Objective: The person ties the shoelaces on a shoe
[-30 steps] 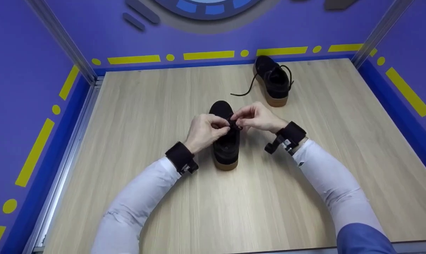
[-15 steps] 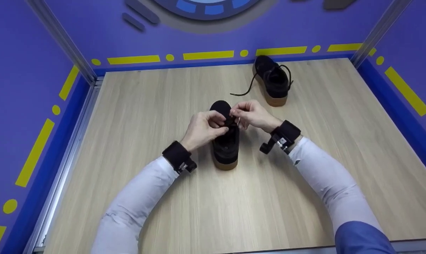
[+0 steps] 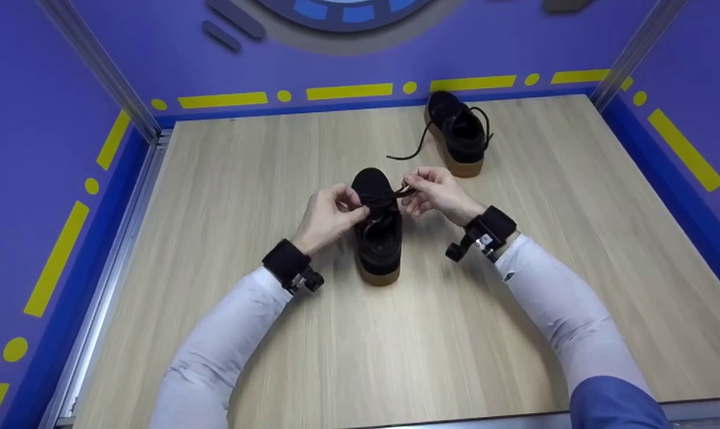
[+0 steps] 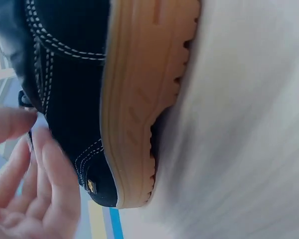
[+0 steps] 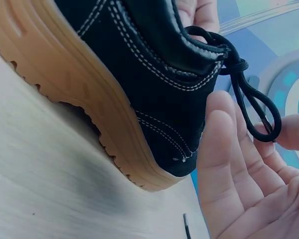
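Note:
A black low shoe (image 3: 379,262) with a tan sole sits upright mid-table, toe pointing away from me. Over its laced front, my left hand (image 3: 329,215) pinches the shoelace between thumb and forefinger; in the left wrist view a short dark strand (image 4: 31,141) shows by those fingers. On the shoe's other side my right hand (image 3: 442,193) holds the end of a black lace loop (image 5: 276,117) between thumb and fingers. A knot (image 5: 234,65) gathers the lace close over the shoe's opening, and the loop runs from it.
A matching black shoe (image 3: 466,146) stands at the back right near the wall, its loose lace (image 3: 409,157) trailing left on the wooden tabletop (image 3: 264,161). Blue panels (image 3: 336,65) with yellow marks enclose the back and both sides.
My hands have drawn apart: the left has gone leftward, the right a little to the right. A stretch of lace now shows between the shoe and my right hand. Both shoes stay in place.

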{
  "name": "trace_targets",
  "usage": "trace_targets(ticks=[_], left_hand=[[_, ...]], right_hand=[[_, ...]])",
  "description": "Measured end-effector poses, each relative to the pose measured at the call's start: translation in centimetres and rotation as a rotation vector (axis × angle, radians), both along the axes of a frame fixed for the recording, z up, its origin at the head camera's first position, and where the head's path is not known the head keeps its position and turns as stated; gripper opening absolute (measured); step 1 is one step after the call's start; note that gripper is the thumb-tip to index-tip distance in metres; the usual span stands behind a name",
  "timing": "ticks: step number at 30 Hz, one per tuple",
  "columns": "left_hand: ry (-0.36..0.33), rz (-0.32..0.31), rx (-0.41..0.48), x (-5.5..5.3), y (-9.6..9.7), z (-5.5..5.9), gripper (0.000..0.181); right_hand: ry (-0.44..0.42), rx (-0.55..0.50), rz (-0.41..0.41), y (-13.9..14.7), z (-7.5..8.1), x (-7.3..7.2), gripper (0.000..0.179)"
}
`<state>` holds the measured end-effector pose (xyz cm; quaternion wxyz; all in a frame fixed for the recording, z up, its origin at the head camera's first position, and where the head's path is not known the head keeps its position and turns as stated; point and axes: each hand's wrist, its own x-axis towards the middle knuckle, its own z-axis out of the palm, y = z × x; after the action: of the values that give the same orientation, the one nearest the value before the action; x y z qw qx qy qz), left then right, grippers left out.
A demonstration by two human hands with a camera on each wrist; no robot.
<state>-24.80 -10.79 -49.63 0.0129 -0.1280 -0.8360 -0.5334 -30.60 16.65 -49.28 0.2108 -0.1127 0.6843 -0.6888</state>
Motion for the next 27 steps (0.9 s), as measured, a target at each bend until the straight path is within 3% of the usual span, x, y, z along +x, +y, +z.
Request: trace_targets(ticks=[4, 11, 14, 18, 22, 27], left_hand=[[0.109, 0.054, -0.131, 0.5, 0.3, 0.3, 0.019], [0.2, 0.02, -0.274, 1.5, 1.7, 0.8, 0.016], [0.214, 0.025, -0.297, 1.5, 2.1, 0.9, 0.014], [0.143, 0.024, -0.204, 1.3, 1.7, 0.9, 0.01], [0.028, 0.015, -0.052, 0.8, 1.1, 0.7, 0.009], [-0.158, 0.016, 0.143, 0.3, 0.2, 0.5, 0.011]], right_hand=[[0.034, 0.028, 0.001, -0.1, -0.1, 0.1, 0.007], [0.119, 0.014, -0.022, 0.0, -0.5, 0.4, 0.013], [0.156, 0.017, 0.007, 0.4, -0.8, 0.4, 0.006], [0.209, 0.073, 0.089, 1.1, -0.9, 0.5, 0.024], [0.271, 0.17, 0.169, 1.6, -0.4, 0.8, 0.027], [0.376, 0.293, 0.15, 1.6, 0.4, 1.2, 0.019]])
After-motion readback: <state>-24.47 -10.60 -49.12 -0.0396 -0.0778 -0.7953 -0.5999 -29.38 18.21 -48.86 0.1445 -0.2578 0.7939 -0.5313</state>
